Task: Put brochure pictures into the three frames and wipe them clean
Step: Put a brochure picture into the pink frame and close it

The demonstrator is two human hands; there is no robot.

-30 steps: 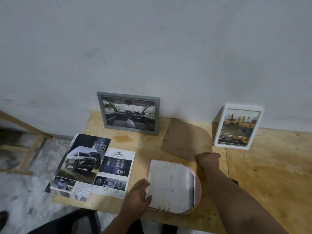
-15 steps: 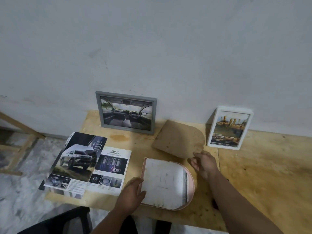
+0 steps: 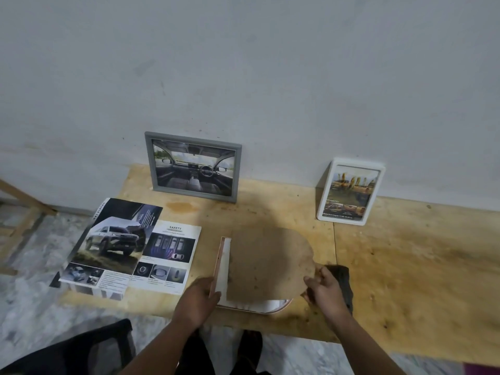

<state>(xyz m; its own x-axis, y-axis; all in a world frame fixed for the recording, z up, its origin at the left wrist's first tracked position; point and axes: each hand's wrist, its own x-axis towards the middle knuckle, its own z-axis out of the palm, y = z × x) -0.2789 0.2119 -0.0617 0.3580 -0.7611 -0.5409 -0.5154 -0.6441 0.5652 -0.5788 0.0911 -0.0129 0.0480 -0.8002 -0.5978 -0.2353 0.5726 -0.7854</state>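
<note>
**Backing board now over the pink frame**

Moved since the earlier frame: the brown backing board (image 3: 267,263), previously flat on the table behind the pink frame (image 3: 219,262), now lies over that frame, covering most of its white sheet (image 3: 226,266); a strip of white shows along the left and near edges.

Right hand (image 3: 322,286): fingers and thumb pinch the board's right edge. A dark cloth (image 3: 342,282) lies just beyond this hand, on the table.

Left hand (image 3: 198,299): fingers fairly straight, resting against the frame's near left corner; holds nothing.

Surface: plywood table (image 3: 392,266), stained and speckled, with a seam running front to back right of the pink frame and a darker blotch near the grey frame.

Grey frame (image 3: 193,167): upright against the wall, holding a car-interior picture.

White frame (image 3: 350,192): leaning on the wall, well to the right, holding a yellowish picture.

Brochure (image 3: 130,246): open flat at the table's left end, overhanging the edge.

Room: plain pale wall (image 3: 243,63), marbled floor (image 3: 24,293), wooden struts (image 3: 24,201) at far left.
</note>
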